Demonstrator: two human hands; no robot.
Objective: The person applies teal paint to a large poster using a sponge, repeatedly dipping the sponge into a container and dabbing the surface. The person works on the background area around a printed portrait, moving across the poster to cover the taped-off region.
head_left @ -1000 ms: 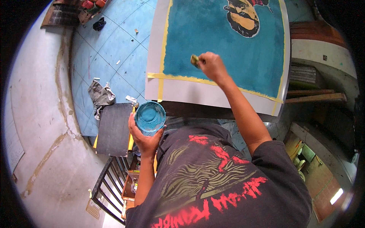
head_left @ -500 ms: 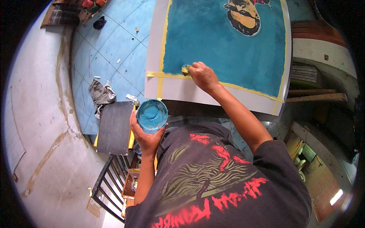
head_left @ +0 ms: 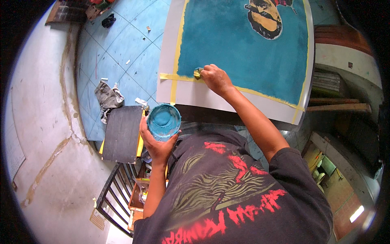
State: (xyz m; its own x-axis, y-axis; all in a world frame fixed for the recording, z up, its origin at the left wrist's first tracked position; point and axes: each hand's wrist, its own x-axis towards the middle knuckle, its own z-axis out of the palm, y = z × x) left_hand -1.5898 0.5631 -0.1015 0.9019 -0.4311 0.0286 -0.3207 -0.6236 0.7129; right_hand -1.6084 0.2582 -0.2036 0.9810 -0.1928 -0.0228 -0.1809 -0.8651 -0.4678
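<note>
Off-white plaster wall point(head_left: 44, 122) at the far left, streaked with brown. Next, pale blue floor tiles point(head_left: 118, 44), with a crumpled grey cloth point(head_left: 107, 97) on them. Just right of the cloth and nearer the body, a dark flat board point(head_left: 122, 134) over something yellow; below that, a black slatted rail point(head_left: 107, 184).

Then the left hand point(head_left: 157, 148), curled around a round tub point(head_left: 164, 122) from the near side, thumb to the right and fingers to the left. Thick blue paint point(head_left: 162, 117) inside, open top facing up. Tub just beside the near left corner of a large white sheet point(head_left: 195, 93), spread over a dark surface point(head_left: 211, 116).

Farther right and beyond the tub, a small yellowish tool point(head_left: 198, 73), gripped in the right hand point(head_left: 217, 79) (brush or sponge, too small to tell). Tool at the near left corner of the painted blue field point(head_left: 227, 49), right by the yellow tape point(head_left: 174, 91); contact with the sheet impossible to tell. Hands well apart, each closed on its own thing, right one farther from the body.

Up and to the right, a painted head point(head_left: 264, 22) in black and tan. Beyond the sheet's right edge, wooden planks point(head_left: 339, 108).
</note>
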